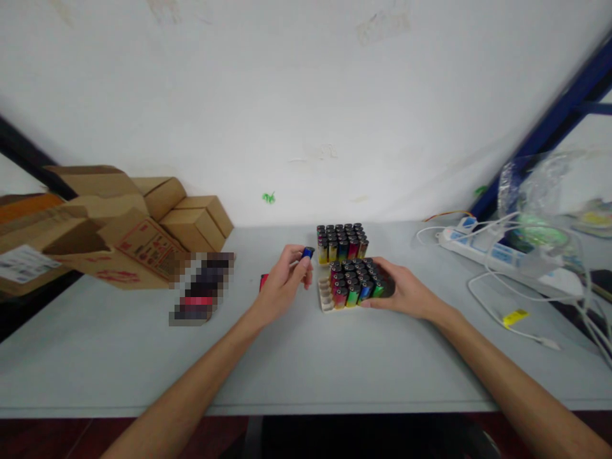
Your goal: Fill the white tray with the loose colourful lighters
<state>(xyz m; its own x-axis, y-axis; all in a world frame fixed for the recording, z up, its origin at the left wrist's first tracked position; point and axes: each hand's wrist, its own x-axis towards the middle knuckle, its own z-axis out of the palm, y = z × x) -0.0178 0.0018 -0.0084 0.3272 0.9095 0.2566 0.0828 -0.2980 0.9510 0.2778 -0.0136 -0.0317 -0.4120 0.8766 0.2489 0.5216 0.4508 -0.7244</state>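
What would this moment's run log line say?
left hand: holds blue lighter | right hand: steadies near lighter tray | far tray: full

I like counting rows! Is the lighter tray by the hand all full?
Not full. The near tray shows empty slots along its left edge, beside the upright lighters. The left hand holds a blue lighter.

I'm looking at a small packing workshop: a bare counter [306, 363] against a scuffed wall, stacked cardboard boxes [143, 223], trays of lighters [342, 241], a power strip [497, 252].
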